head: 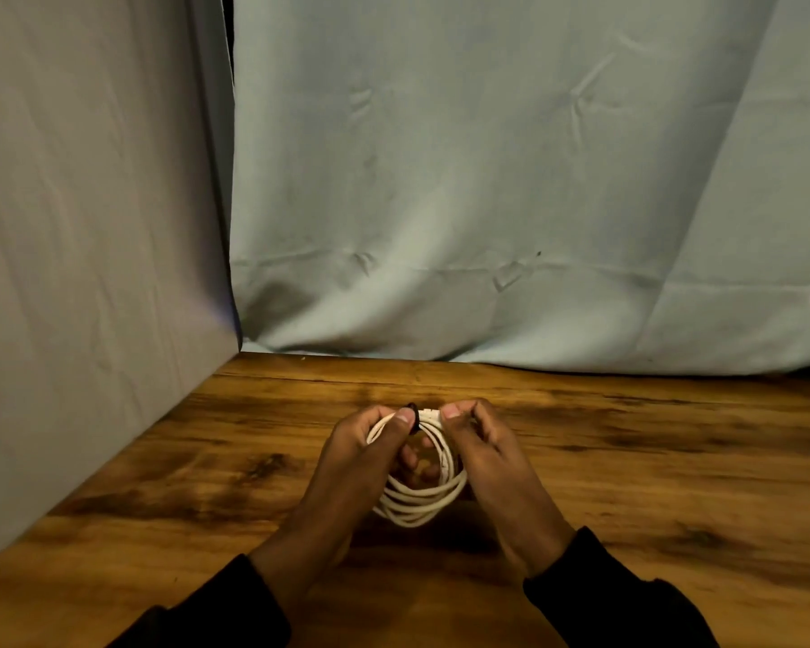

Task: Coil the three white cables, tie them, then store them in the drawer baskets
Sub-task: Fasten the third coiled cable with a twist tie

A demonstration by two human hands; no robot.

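Both hands up over the bench point(627, 460), coiled white cable point(422, 500) hanging between them: left hand point(361, 456) pinches the loops and a dark tie point(412, 416) at the top, right hand point(482, 453) pinches the plug end just beside it. Light, springy stuff, likely to unwind, so grip stays where the loops bunch. Beyond the hands, only draped cloth point(487, 180); no drawer baskets in view

Two hands raised together, fingers curled, pinching at the top

The left hand point(351, 453) and right hand point(487, 453) sit close side by side, thumbs uppermost, both forearms in dark sleeves reaching in from the near edge. Each pinches the coiled white cable point(422, 500) between thumb and fingers, the remaining fingers curled beneath.
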